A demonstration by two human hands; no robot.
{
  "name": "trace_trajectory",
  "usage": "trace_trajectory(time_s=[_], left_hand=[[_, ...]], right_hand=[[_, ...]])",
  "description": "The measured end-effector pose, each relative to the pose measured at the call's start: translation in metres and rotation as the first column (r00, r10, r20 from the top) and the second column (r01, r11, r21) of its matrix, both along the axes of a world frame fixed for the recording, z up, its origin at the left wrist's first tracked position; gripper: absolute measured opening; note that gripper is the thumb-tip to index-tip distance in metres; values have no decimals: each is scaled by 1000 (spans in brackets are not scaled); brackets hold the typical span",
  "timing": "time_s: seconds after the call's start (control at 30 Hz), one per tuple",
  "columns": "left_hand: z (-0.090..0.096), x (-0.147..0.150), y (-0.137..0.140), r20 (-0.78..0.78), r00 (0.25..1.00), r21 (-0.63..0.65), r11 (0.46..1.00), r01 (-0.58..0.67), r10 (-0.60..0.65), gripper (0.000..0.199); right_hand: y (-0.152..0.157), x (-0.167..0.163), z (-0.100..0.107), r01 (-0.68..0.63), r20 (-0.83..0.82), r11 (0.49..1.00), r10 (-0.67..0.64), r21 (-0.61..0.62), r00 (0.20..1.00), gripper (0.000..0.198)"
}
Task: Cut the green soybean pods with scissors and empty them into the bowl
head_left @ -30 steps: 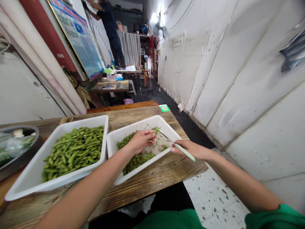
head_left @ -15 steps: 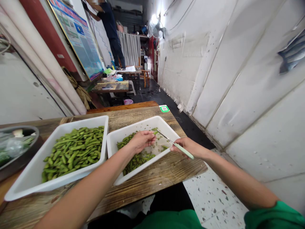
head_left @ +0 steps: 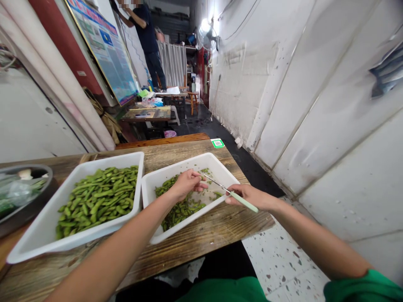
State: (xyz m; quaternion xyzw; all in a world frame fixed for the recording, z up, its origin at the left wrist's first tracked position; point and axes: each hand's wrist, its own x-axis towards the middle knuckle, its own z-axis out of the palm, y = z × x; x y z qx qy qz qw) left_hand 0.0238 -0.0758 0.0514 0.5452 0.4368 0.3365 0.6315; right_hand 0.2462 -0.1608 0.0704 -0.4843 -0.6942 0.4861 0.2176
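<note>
Head view: two bare hands are over a white plastic tray [head_left: 176,167] on a worn brown wooden table [head_left: 220,226].
Left hand [head_left: 188,184]: above the tray, fingers curled close together near the blade tips — whether a pod is pinched there I cannot tell.
Right hand [head_left: 247,196]: wrapped firmly round metal scissors with a pale green handle [head_left: 245,203], the blades aimed at the left fingertips.
Pods below: a heap of dull green pods [head_left: 181,214] fills the tray's left part; small green scraps [head_left: 206,171] dot its right part.
Pods alongside: a larger heap of plump green pods [head_left: 100,193] lies in a second white plastic tray [head_left: 40,239], just left.
Progress: snipping looks well under way, judging by the scraps; both heaps are sizeable — which is finished and which remains, I cannot say for certain.
</note>
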Motion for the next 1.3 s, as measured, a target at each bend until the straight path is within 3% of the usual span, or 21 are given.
trace_trajectory(time_s=[0.07,0.17,0.27,0.33,0.4,0.53,0.67,0.97,1.17,1.3], left_hand=[[4,-4,3,-37,992,24,993,119,-118,14],[2,-11,14,-226,941,77,958,275,-252,14],[-7,-14,28,-424,894,203,947,249,-144,17],[-13,-15,34,-440,890,258,934,247,-114,10],[-15,-15,35,-388,910,240,937,254,-147,4],[-10,-13,26,-186,959,139,960,241,-214,25],[-1,-9,15,-146,972,124,972,201,-182,28],[7,1,2,-137,970,85,973,215,-202,24],[10,-1,1,15,957,-72,954,289,-289,24],[6,1,0,103,953,-131,946,296,-284,24]], right_hand=[[1,0,-3,22,-26,1000,-22,0,999,47],[-1,0,0,65,-30,998,-64,22,997,45],[-4,-1,5,89,-41,996,-88,23,995,44],[-4,0,4,85,-40,996,-83,31,996,42],[-2,3,-1,82,10,994,-83,76,996,42],[4,10,-13,106,194,976,-142,188,971,43],[6,12,-17,114,270,961,-183,251,945,46],[1,6,-10,96,272,951,-179,293,946,41],[-6,-2,-7,71,186,966,-120,250,975,33],[-10,-7,-6,67,138,981,-93,181,986,33]])
